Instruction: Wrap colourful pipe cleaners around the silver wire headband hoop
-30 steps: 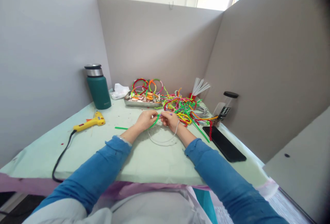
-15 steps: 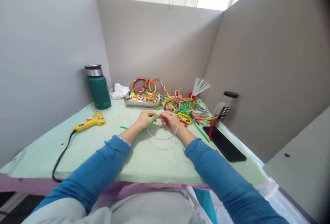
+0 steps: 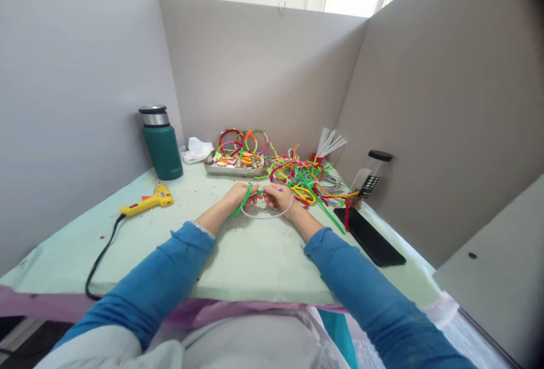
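Over the middle of the table, a thin white hoop point(image 3: 266, 218) hangs between my two hands, its lower curve toward me. My left hand point(image 3: 242, 198) is closed with a pinch on the hoop's left side, and a green pipe cleaner point(image 3: 247, 193) loops over its fingers. Close beside it, my right hand point(image 3: 278, 196) is closed on the hoop's other side. A bit of purple shows at the right fingers, and a short green wrap lies between the two sets of fingertips. The fingers hide most of the hoop's far side.
A yellow glue gun point(image 3: 148, 203) with a black cord lies left, near a green bottle point(image 3: 161, 145). Behind my hands stand a metal tray point(image 3: 236, 171) of small pieces and a tangle of pipe cleaners point(image 3: 297, 173). A black phone point(image 3: 369, 237) lies right, near a clear container point(image 3: 370, 176).
The green pipe cleaner has gone from a loose trailing length to a loop around my left fingers, with green now between the fingertips. The hoop's lower curve has tilted up.
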Motion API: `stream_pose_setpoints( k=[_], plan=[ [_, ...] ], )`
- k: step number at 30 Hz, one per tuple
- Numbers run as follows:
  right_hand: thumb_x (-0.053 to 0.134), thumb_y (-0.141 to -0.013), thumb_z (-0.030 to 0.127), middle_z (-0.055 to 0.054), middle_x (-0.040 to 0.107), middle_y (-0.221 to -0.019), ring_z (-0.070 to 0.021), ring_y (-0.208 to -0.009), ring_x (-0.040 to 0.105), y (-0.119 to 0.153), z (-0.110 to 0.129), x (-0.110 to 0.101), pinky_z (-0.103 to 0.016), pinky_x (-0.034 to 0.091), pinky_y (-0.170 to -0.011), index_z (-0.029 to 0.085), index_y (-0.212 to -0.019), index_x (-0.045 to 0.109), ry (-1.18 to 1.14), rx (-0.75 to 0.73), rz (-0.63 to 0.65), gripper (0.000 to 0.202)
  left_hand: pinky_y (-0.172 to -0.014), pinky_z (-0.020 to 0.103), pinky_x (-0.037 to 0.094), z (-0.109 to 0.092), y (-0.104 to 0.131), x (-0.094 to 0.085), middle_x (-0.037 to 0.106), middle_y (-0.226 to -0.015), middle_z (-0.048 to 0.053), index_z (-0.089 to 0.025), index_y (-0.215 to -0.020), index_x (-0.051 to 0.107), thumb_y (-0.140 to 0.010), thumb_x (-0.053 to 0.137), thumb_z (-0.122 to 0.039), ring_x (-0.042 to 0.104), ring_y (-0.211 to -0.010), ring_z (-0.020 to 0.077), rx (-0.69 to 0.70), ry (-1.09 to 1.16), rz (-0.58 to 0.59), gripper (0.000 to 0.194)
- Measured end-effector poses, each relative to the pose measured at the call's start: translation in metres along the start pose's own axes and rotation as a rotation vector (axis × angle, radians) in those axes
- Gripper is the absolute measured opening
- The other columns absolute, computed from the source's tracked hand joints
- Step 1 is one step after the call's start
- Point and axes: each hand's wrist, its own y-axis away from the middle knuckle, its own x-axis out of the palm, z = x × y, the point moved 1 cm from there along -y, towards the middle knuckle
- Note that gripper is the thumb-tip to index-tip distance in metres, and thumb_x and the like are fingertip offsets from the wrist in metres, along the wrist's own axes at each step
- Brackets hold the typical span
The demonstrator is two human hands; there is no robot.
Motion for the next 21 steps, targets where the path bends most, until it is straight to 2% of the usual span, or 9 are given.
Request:
stream_pose_setpoints(
  k=[4, 9, 11, 15, 18, 21],
  plan=[
    [0.07, -0.068, 0.041, 0.001, 0.058, -0.051, -0.0073, -0.037, 0.045, 0.0, 0.0, 0.0, -0.021, 0.031, -0.036, 0.016, -0.065, 0.062, -0.005, -0.008, 0.006, 0.026, -0.04, 0.026, 0.029, 0.003, -0.003, -0.002, 0.056, -0.051, 0.004, -0.01, -0.07, 0.068, -0.075, 0.049, -0.07, 0.038, -0.035, 0.0088, 0.001, 0.009, 0.045, 0.063],
    [0.069, -0.067, 0.039, 0.001, 0.058, -0.051, -0.007, -0.037, 0.045, 0.001, 0.001, 0.001, -0.02, 0.03, -0.036, 0.015, -0.064, 0.061, 0.002, -0.016, -0.006, 0.026, -0.04, 0.026, 0.031, 0.002, 0.0, 0.0, 0.061, -0.057, 0.008, -0.011, -0.066, 0.067, -0.073, 0.031, -0.082, 0.042, -0.037, 0.0097, -0.069, -0.025, 0.099, 0.08],
    [0.069, -0.067, 0.038, 0.001, 0.058, -0.051, -0.0067, -0.037, 0.044, 0.002, 0.002, 0.003, -0.02, 0.03, -0.036, 0.015, -0.063, 0.06, 0.026, -0.013, -0.013, 0.025, -0.041, 0.026, 0.032, -0.001, 0.002, -0.001, 0.058, -0.052, 0.007, -0.012, -0.062, 0.066, -0.073, 0.032, -0.082, 0.043, -0.038, 0.0111, -0.048, -0.08, 0.013, 0.079],
    [0.068, -0.068, 0.038, 0.001, 0.057, -0.05, -0.0069, -0.038, 0.044, 0.003, 0.003, 0.004, -0.02, 0.03, -0.037, 0.015, -0.061, 0.061, 0.092, -0.016, -0.02, 0.025, -0.042, 0.026, 0.029, -0.011, 0.004, -0.006, 0.043, -0.038, 0.0, -0.014, -0.057, 0.062, -0.074, 0.044, -0.075, 0.038, -0.038, 0.0107, 0.009, -0.145, -0.258, 0.066],
    [0.068, -0.068, 0.039, 0.001, 0.057, -0.051, -0.007, -0.038, 0.045, 0.004, 0.002, 0.004, -0.02, 0.031, -0.037, 0.015, -0.061, 0.062, 0.112, -0.014, -0.014, 0.026, -0.041, 0.025, 0.028, -0.018, 0.004, -0.013, 0.035, -0.039, -0.005, -0.015, -0.065, 0.062, -0.076, 0.047, -0.07, 0.027, -0.035, 0.0069, 0.016, 0.082, -0.254, 0.059],
    [0.069, -0.069, 0.039, 0.001, 0.057, -0.053, -0.007, -0.04, 0.046, 0.004, 0.002, 0.004, -0.02, 0.033, -0.038, 0.015, -0.062, 0.063, 0.12, -0.029, 0.002, 0.025, -0.042, 0.023, 0.03, -0.022, 0.003, -0.022, 0.038, -0.044, -0.006, -0.014, -0.074, 0.061, -0.075, 0.05, -0.07, 0.022, -0.035, 0.004, 0.003, 0.367, -0.24, 0.056]
  ],
)
